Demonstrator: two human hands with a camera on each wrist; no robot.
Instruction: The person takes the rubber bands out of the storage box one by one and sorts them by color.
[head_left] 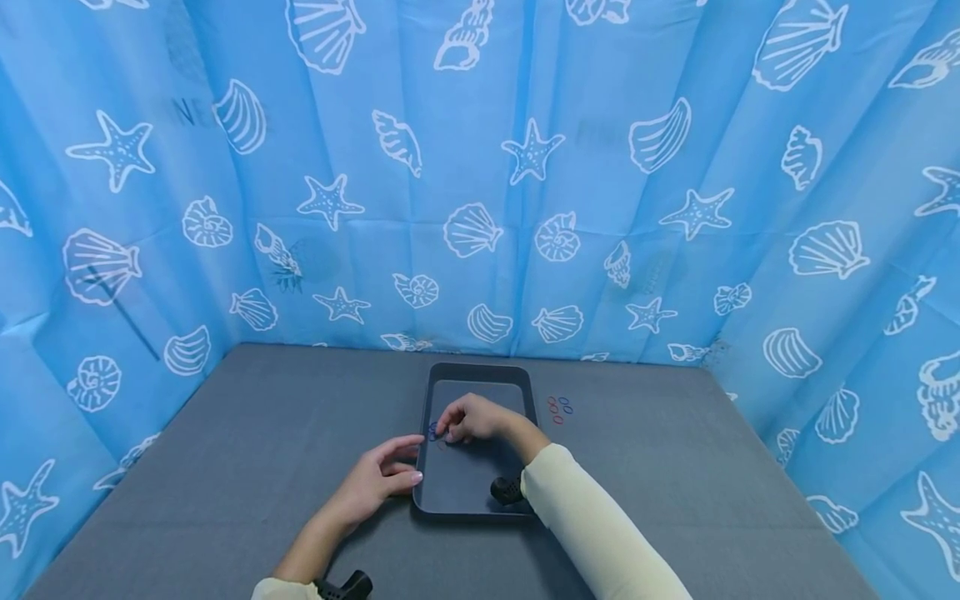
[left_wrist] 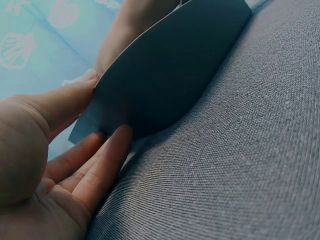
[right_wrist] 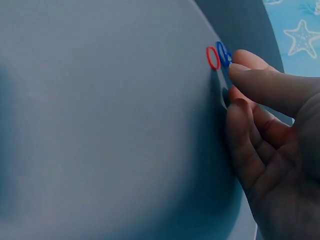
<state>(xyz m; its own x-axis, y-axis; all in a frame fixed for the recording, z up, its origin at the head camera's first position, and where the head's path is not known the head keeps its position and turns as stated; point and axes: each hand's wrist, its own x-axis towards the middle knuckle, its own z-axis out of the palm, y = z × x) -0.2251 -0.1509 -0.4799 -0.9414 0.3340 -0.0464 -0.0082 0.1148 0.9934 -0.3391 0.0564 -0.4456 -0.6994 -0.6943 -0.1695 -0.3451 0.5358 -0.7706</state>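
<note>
A dark grey rectangular tray (head_left: 480, 492) lies on the table. My left hand (head_left: 378, 479) holds its left side; in the left wrist view one digit reaches the rim and other fingertips (left_wrist: 120, 140) press the outer wall. Inside the tray, my right hand (head_left: 472, 417) is low by the left wall, its thumb and forefinger pinching at a small blue ring (right_wrist: 228, 59). Fingertips partly hide this ring. Close beside it are another blue ring (right_wrist: 220, 52) and a red ring (right_wrist: 213, 58), near the tray's inner wall.
To the right of the tray, several small red rings (head_left: 554, 408) and blue rings (head_left: 566, 406) lie on the grey tabletop (head_left: 645, 450). A blue curtain (head_left: 465, 167) printed with white shells and starfish hangs behind the table and along both sides.
</note>
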